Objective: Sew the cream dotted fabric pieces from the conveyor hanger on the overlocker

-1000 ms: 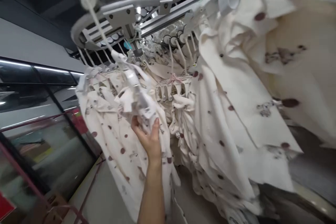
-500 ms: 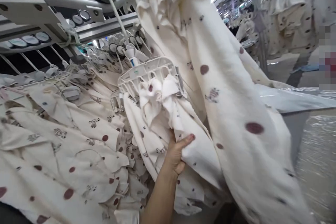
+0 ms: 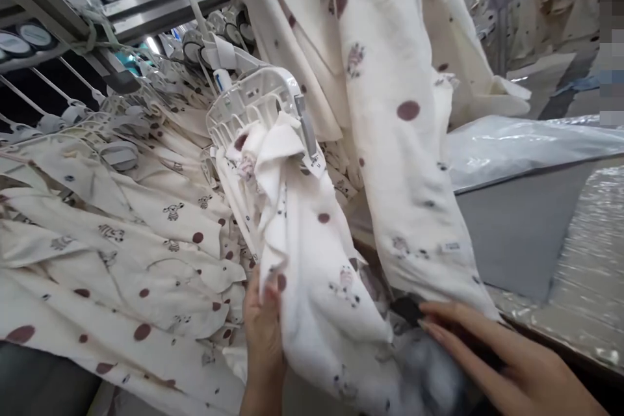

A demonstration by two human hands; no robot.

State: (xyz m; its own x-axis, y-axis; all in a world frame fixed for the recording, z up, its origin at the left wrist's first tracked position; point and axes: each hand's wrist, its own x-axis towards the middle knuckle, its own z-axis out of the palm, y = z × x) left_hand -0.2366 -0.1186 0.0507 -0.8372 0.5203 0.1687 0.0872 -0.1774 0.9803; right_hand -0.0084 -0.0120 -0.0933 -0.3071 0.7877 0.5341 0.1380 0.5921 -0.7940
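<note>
Beneath the overhead rail [image 3: 160, 10], a cream spotted cloth [image 3: 312, 260] is seen hanging from a white plastic clamp hanger [image 3: 258, 110], with its top edge bunched in the clamp. The left hand [image 3: 260, 325] is closed on the cloth's left edge, which is pinched between thumb and fingers. The right hand [image 3: 492, 357] is held with the fingers spread and extended, the fingertips [image 3: 429, 322] being laid against the cloth's lower part beside a small dark item that cannot be identified; nothing is gripped by it.

Risks are judged as follows. The cloth could be dragged out of the clamp if the pinched edge is pulled down sharply, since the fabric is only bunched there. The neighbouring hung cloth [image 3: 390, 110] lies against it and could be caught and pulled along. The crowded hangers [image 3: 112, 143] to the left could be tangled if the hanger is swung.

A grey bench [image 3: 517, 227] covered with clear plastic sheeting [image 3: 511, 143] is noted on the right. More spotted cloths [image 3: 121, 247] are hung in rows behind, and further racks [image 3: 536, 0] are seen beyond, in what appears to be a workshop.
</note>
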